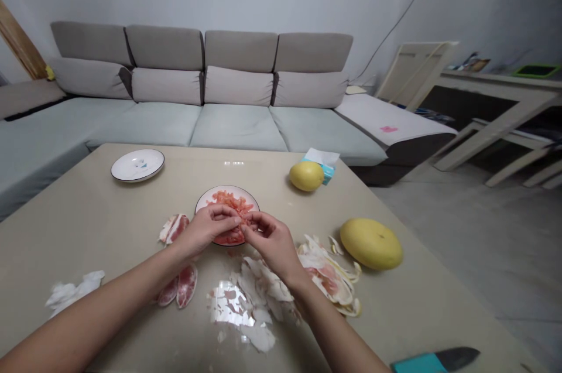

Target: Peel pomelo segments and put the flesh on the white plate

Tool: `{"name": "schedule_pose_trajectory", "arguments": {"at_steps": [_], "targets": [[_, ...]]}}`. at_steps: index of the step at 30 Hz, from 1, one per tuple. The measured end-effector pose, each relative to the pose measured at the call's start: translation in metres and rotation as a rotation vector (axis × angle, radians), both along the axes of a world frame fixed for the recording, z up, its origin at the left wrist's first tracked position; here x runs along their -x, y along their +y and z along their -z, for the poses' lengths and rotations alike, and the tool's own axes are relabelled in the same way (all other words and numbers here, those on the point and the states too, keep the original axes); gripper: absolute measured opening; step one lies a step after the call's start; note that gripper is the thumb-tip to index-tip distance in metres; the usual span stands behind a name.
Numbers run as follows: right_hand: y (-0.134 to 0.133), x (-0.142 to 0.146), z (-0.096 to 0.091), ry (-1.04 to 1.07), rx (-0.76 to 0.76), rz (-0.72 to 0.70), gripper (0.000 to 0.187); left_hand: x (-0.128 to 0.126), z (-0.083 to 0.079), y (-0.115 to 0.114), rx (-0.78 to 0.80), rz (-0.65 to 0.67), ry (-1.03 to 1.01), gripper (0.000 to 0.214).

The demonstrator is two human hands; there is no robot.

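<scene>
Over a white plate [202, 202] with a dark rim, my left hand [213, 229] and my right hand [272, 244] meet with fingertips pinched. A small piece of red pomelo flesh seems to be between them, mostly hidden by the fingers. Loose red pomelo pulp [230, 202] is heaped on the plate. Left of the plate and partly behind my left forearm lie unpeeled pomelo segments [187, 286]. White membrane scraps [263, 288] are scattered below my right hand, and thick pomelo peel [331, 279] is piled to its right.
Two whole yellow pomelos [371, 243] [306, 176] stand on the right of the table [132, 215], the farther one by a blue tissue pack [328, 173]. A knife [456, 358] lies at the near right. Another plate [127, 167] and crumpled tissue [74, 292] are at left; a sofa [237, 124] is behind.
</scene>
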State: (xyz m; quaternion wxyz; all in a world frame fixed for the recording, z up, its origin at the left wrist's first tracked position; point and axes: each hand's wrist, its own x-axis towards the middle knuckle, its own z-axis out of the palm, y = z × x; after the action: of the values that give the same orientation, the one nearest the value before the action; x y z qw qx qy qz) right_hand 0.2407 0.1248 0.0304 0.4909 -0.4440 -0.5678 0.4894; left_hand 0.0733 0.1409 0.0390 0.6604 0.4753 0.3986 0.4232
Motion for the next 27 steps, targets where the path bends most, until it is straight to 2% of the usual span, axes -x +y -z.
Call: {"name": "schedule_pose_trajectory", "arguments": {"at_steps": [9,13,19,27], "targets": [[0.0019,-0.0025,0.0016,-0.003,-0.001,-0.016,0.023,0.0013,0.0033,0.0009,0.092,0.036,-0.054,0.025],[0.0044,-0.0045,0.0047,-0.012,0.017,-0.018,0.027,0.0024,0.0041,0.0010,0.042,0.030,-0.015,0.027],[0.0021,-0.0007,0.0051,-0.121,-0.046,0.049,0.022,0.0005,-0.0025,0.0035,-0.101,0.019,0.127,0.031],[-0.0021,0.0017,0.0012,-0.181,-0.107,0.104,0.020,0.0012,-0.0028,0.0063,-0.184,-0.029,0.226,0.018]]}}
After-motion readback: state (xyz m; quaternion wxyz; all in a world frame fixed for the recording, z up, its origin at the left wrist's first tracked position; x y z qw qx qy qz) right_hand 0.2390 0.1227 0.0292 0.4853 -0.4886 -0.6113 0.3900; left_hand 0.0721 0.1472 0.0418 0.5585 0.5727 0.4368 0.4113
